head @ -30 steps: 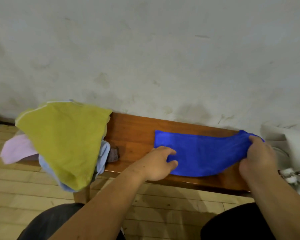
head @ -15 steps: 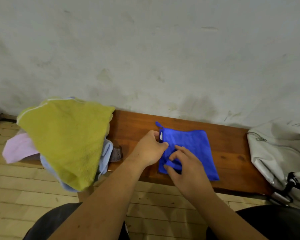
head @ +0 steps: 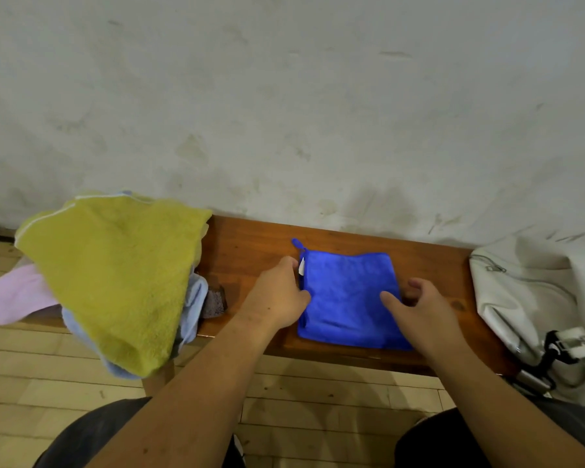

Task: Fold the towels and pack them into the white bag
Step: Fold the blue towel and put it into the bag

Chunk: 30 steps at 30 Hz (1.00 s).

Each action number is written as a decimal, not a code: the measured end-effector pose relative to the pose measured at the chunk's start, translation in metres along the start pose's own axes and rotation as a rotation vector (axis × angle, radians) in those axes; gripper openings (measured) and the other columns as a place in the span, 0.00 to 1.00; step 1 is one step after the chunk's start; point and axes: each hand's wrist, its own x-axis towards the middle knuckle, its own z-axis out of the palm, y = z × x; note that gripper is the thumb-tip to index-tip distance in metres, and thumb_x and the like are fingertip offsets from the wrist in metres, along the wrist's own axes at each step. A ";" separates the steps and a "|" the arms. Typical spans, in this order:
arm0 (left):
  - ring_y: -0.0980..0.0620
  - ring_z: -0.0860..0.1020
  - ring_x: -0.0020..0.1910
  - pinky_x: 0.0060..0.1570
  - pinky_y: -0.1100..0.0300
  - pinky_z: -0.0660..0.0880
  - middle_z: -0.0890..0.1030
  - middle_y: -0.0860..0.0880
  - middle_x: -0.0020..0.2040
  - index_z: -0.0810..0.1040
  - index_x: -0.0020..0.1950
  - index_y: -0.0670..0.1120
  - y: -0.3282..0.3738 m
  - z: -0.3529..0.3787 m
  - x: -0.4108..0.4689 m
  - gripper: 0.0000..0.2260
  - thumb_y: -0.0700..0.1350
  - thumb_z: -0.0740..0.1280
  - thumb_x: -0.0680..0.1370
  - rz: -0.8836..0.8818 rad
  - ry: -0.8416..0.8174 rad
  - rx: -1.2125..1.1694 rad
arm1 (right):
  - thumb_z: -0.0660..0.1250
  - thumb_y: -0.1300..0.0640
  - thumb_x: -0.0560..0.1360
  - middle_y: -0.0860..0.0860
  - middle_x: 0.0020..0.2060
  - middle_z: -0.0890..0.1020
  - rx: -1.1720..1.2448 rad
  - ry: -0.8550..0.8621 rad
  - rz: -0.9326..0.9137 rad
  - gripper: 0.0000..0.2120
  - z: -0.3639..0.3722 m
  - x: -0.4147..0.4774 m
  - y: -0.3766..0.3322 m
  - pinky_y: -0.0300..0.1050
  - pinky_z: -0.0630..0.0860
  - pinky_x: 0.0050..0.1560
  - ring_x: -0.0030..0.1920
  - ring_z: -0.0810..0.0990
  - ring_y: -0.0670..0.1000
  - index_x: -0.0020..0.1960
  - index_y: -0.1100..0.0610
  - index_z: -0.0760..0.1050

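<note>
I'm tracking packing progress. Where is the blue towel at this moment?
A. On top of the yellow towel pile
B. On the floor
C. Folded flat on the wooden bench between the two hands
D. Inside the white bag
C: the blue towel lies folded square on the bench, with the left hand and right hand at its side edges, apart from the white bag.

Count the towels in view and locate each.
5. The blue towel lies folded on the bench. At its left end the yellow towel tops a pile, with a pink towel, a light blue towel and a grey towel poking out beneath. More may be hidden.
</note>
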 end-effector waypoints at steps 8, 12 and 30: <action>0.56 0.81 0.43 0.47 0.58 0.80 0.82 0.54 0.46 0.67 0.74 0.51 -0.005 0.002 0.003 0.24 0.43 0.68 0.79 0.014 -0.015 0.096 | 0.71 0.43 0.77 0.52 0.45 0.83 0.123 -0.200 0.086 0.16 -0.002 0.004 -0.022 0.59 0.82 0.56 0.46 0.83 0.53 0.48 0.57 0.79; 0.59 0.80 0.43 0.39 0.67 0.74 0.82 0.55 0.48 0.65 0.76 0.51 -0.006 0.001 0.002 0.25 0.44 0.69 0.80 0.043 -0.048 0.097 | 0.71 0.52 0.78 0.46 0.48 0.84 0.176 -0.158 -0.089 0.04 -0.005 -0.009 -0.026 0.55 0.83 0.52 0.48 0.83 0.49 0.52 0.49 0.78; 0.44 0.80 0.46 0.41 0.56 0.74 0.83 0.41 0.54 0.77 0.66 0.52 0.097 0.093 -0.070 0.19 0.59 0.67 0.79 -0.200 -0.342 -0.939 | 0.69 0.61 0.78 0.54 0.51 0.88 1.033 -0.219 0.074 0.10 -0.127 -0.094 0.030 0.56 0.82 0.55 0.51 0.87 0.57 0.60 0.55 0.81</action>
